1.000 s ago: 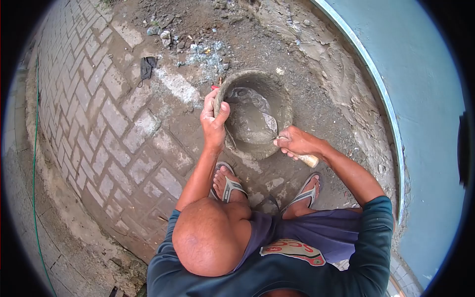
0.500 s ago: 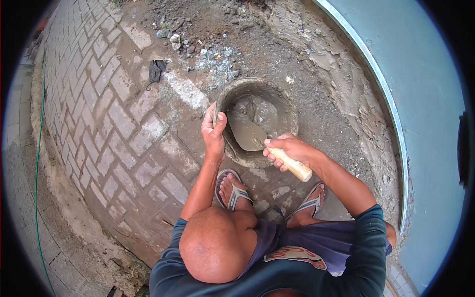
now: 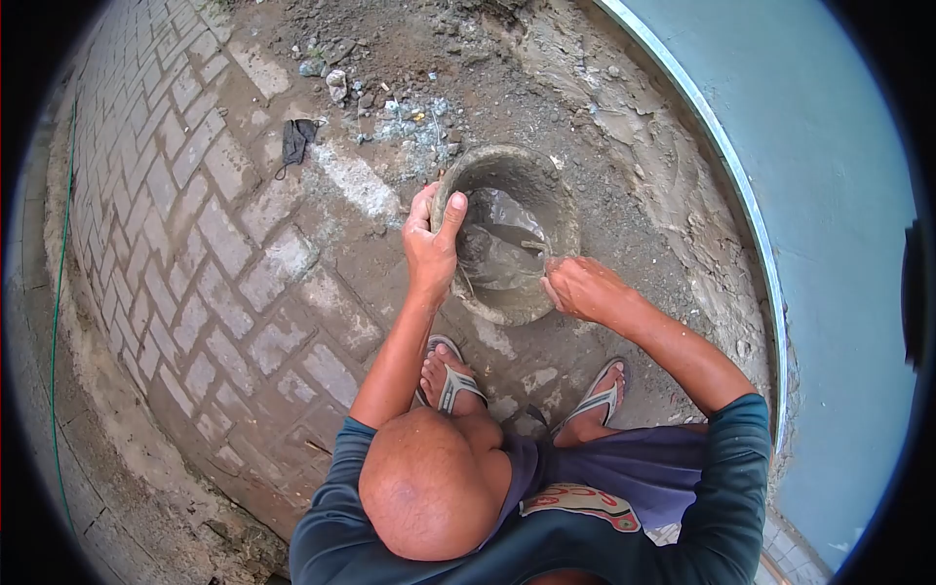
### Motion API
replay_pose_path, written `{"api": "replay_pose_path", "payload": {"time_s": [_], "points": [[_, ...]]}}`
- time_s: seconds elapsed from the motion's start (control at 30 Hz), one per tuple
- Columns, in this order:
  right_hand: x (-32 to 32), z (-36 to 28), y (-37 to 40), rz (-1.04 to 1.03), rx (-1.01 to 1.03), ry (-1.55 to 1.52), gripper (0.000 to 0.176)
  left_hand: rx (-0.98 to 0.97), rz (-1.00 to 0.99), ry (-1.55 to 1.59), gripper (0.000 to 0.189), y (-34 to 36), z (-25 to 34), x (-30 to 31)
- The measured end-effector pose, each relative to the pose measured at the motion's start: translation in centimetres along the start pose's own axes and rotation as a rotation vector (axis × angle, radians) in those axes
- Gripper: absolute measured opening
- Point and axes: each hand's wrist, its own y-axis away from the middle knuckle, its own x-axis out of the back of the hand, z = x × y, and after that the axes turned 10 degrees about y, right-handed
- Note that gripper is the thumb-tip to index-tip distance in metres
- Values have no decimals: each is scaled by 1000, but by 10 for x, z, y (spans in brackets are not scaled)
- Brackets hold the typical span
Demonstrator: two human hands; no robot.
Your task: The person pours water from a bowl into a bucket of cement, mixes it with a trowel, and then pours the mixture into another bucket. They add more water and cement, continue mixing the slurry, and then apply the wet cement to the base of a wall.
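A mortar-caked bucket stands on the dirt in front of my feet, its mouth tipped toward me. My left hand grips the bucket's left rim, with the thumb over the edge and the fingers outside. Wet grey mortar lies in the bucket. At the right rim, my right hand is closed around a trowel's handle, which the fingers hide. The trowel blade reaches into the bucket and is coated with mortar, so its outline is hard to make out.
Brick paving spreads to the left, with a black face mask on it. Rubble and bits of litter lie beyond the bucket. A blue-grey wall with a metal edge strip rises on the right. A green hose runs along the far left.
My right hand has turned over and moved slightly up and right; the wooden handle no longer shows. The trowel blade has turned in the mortar, and the bucket is tipped more toward me.
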Motion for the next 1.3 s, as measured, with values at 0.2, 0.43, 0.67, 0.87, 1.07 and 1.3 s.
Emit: {"api": "replay_pose_path", "payload": {"time_s": [0.2, 0.43, 0.67, 0.87, 1.07, 1.3], "points": [[47, 10, 19, -214, -16, 136, 27, 6, 28, 28, 65, 3, -7, 1], [1, 25, -2, -102, -161, -27, 40, 20, 37, 153, 70, 7, -8, -7], [15, 5, -5, -423, -154, -377, 52, -35, 59, 221, 60, 22, -2, -14], [26, -12, 1, -247, -164, -468, 46, -49, 15, 317, 58, 20, -16, 8], [62, -23, -8, 9, -160, 20, 36, 57, 109, 587, 33, 21, 19, 41], [18, -13, -74, 56, -39, 180, 27, -3, 161, 465, 36, 19, 27, 53]]}}
